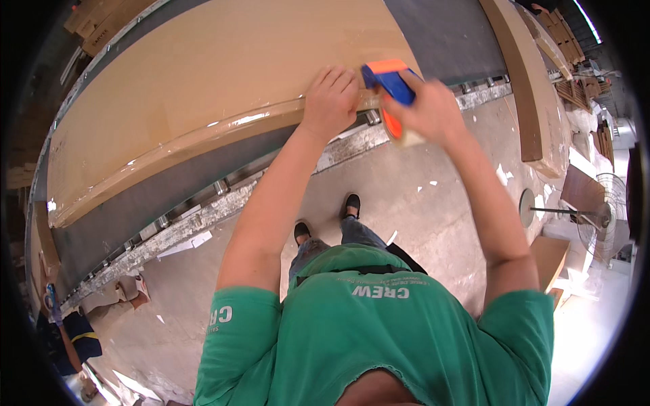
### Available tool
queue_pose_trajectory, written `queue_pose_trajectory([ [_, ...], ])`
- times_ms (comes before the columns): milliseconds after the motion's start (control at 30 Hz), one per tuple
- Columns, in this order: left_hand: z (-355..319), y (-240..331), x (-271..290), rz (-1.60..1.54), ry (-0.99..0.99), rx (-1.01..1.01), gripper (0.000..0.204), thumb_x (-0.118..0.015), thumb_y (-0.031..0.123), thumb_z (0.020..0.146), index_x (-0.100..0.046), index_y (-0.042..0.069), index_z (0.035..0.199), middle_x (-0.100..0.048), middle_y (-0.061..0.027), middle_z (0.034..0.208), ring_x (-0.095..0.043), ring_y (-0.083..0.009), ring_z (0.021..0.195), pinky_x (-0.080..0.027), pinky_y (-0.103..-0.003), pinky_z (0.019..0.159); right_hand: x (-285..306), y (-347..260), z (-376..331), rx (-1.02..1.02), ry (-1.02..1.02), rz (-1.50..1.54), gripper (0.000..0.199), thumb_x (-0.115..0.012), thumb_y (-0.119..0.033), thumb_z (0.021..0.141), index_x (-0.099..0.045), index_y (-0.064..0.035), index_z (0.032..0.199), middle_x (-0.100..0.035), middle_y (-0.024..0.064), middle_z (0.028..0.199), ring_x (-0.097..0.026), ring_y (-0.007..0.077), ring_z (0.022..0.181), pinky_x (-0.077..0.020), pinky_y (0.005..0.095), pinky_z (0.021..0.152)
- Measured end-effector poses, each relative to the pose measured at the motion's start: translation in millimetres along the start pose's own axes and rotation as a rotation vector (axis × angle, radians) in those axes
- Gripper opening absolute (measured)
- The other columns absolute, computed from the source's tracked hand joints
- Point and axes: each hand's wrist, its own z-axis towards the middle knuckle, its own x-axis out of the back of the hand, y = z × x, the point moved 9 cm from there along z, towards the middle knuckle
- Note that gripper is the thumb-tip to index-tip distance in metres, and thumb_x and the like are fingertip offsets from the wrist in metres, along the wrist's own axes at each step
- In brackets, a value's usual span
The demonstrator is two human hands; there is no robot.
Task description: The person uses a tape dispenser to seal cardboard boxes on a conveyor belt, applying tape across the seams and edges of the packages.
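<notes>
A long, flat brown carton (pixel 223 64) lies in front of me, with shiny clear tape along its near edge. My left hand (pixel 332 98) grips that edge close to the carton's right end, bent fingers resting together on the top. Just to the right, my right hand (pixel 426 111) is closed around a blue and orange tape dispenser (pixel 396 88). The dispenser's head meets the carton's edge, beside my left fingers. A pale tape roll (pixel 406 139) hangs below it, slightly blurred. My right fingertips are partly hidden behind the handle.
Under the carton runs a dark conveyor belt (pixel 447 34) with metal rollers along its worn frame. Another long carton (pixel 521 88) stands at the right. A wire fan (pixel 606 216) is farther right. Paper scraps litter the concrete floor. Another person's arm (pixel 68 345) shows at the lower left.
</notes>
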Motion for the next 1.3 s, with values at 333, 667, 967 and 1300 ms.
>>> queue_pose_trajectory([
  [333,50.1,29.6,-45.4,0.122,-0.58,-0.046,0.031,-0.068,0.017,0.073,-0.067,0.004,0.101,-0.06,-0.014,0.122,-0.054,-0.0328,0.117,-0.043,-0.042,0.098,-86.6,51.2,7.4,-0.311,-0.41,0.076,0.051,-0.071,-0.049,0.068,-0.072,-0.0065,0.096,-0.07,0.0186,0.096,-0.067,0.0321,0.093,-0.0519,0.0385,0.082],
  [667,-41.8,-66.9,62.4,0.212,-0.207,0.044,0.053,-0.063,0.013,0.082,-0.047,0.001,0.132,-0.047,-0.0193,0.137,-0.044,-0.0352,0.127,-0.035,-0.046,0.108,21.6,-13.7,-33.2,-0.108,-0.373,0.214,0.047,-0.077,-0.037,0.067,-0.073,-0.0079,0.104,-0.071,0.0118,0.083,-0.067,0.0169,0.077,-0.0503,0.0307,0.075],
  [967,-91.6,-112.5,155.3,0.133,0.103,-0.091,0.045,-0.074,0.021,0.074,-0.061,0.001,0.112,-0.061,-0.0132,0.118,-0.057,-0.0305,0.113,-0.047,-0.043,0.097,98.2,-286.0,56.4,-0.086,-0.108,0.125,0.05,-0.064,-0.043,0.083,-0.063,-0.004,0.115,-0.067,0.0141,0.111,-0.065,0.0239,0.101,-0.0533,0.0374,0.086],
  [1300,-99.7,-123.2,165.0,0.093,0.157,-0.006,0.034,-0.076,0.019,0.066,-0.065,0.003,0.094,-0.064,-0.0116,0.107,-0.059,-0.0284,0.106,-0.047,-0.043,0.094,-117.7,-208.2,-93.6,-0.163,-0.176,-0.007,0.058,-0.067,-0.06,0.071,-0.071,-0.0122,0.104,-0.069,0.0204,0.081,-0.068,0.0368,0.077,-0.0547,0.0455,0.074],
])
